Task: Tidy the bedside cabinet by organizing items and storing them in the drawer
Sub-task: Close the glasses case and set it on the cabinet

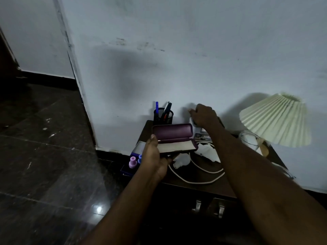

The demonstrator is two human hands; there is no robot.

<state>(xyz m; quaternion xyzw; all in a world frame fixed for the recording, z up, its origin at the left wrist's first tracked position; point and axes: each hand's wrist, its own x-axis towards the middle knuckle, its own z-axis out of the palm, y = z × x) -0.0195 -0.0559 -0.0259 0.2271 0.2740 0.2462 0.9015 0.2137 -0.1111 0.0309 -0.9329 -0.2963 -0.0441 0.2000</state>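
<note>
- My left hand (155, 156) grips the open purple hard-shell glasses case (174, 137), holding it just above the left side of the dark wooden bedside cabinet (203, 188).
- My right hand (203, 115) reaches to the far edge with its fingers bent over a pale object. I cannot tell whether they grip it.
- I judge the tidying to be at an early stage: the drawer, with two metal handles (208, 207), looks closed.
- On top I count one black mesh pen holder (162, 117), one white cable (200, 181), two small bottles (132, 161), one glass (249, 140) and one pleated cream lamp (276, 121).

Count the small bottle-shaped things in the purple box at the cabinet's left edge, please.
2. The pink one stands nearer the camera in the box; the blue one stands just behind it, beside the left hand. That hand may hide more.
</note>
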